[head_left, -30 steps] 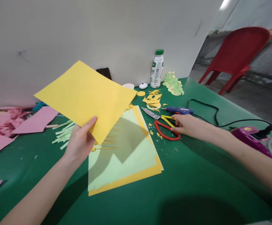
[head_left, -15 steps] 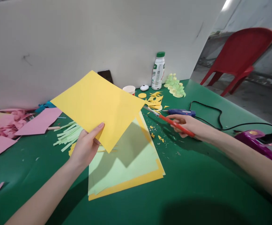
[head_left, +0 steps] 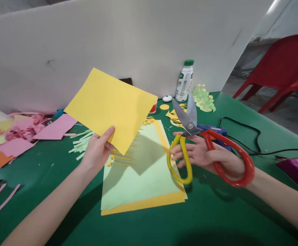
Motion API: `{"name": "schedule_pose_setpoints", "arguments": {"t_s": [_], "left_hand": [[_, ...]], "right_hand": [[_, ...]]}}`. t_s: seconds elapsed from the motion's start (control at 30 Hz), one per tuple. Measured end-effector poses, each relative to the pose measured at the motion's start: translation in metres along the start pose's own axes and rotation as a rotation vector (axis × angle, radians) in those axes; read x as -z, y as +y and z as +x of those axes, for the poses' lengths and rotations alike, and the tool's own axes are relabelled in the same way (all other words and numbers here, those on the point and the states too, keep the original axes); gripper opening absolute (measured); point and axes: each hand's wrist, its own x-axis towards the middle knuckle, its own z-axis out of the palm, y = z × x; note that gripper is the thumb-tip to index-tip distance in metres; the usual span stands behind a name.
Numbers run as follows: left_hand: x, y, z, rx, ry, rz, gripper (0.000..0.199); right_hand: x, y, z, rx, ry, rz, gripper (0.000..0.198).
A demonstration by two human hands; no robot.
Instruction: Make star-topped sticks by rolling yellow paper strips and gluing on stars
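Note:
Pinched between the thumb and fingers of my left hand point(head_left: 97, 150) is a sheet of yellow paper point(head_left: 115, 106), raised and tilted above the table. My right hand point(head_left: 197, 150) holds a pair of scissors point(head_left: 190, 125), thumb through the red handle loop and fingers through the yellow one. The blades stand apart and point upward, to the right of the sheet and not touching it. Beneath lies a stack of pale green paper point(head_left: 143, 177) with yellow paper under it. Several thin yellow sticks with curled ends point(head_left: 123, 159) rest on the stack, partly hidden by the raised sheet.
Pink paper scraps point(head_left: 17, 131) and pale green strips point(head_left: 82, 145) lie left. Toward the back stand a white bottle point(head_left: 184, 82), a green paper flower piece point(head_left: 204, 97) and yellow offcuts point(head_left: 173, 118). A blue glue gun point(head_left: 217, 130) with a black cord lies behind my right hand.
The scissors have turned so that both loops and the spread blades face me. The yellow sheet has tilted a little, and my view has shifted left.

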Motion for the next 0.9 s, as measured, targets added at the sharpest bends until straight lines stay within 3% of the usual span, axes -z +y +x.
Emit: {"name": "schedule_pose_setpoints", "arguments": {"t_s": [0.17,0.4,0.67,0.9], "left_hand": [[0.005,-0.005,0.007,-0.018,0.012,-0.041,0.017],[-0.001,-0.007,0.003,0.013,0.000,-0.051,0.017],[-0.002,-0.006,0.002,-0.001,-0.019,-0.045,0.010],[0.000,-0.010,0.003,-0.020,-0.039,0.040,0.025]], "right_hand": [[-0.012,0.002,-0.008,-0.017,-0.325,0.167,0.065],[-0.017,0.004,-0.015,-0.049,-0.418,0.207,0.065],[-0.020,0.002,-0.014,-0.057,-0.403,0.194,0.066],[-0.019,0.003,-0.014,-0.080,-0.413,0.203,0.060]]}}
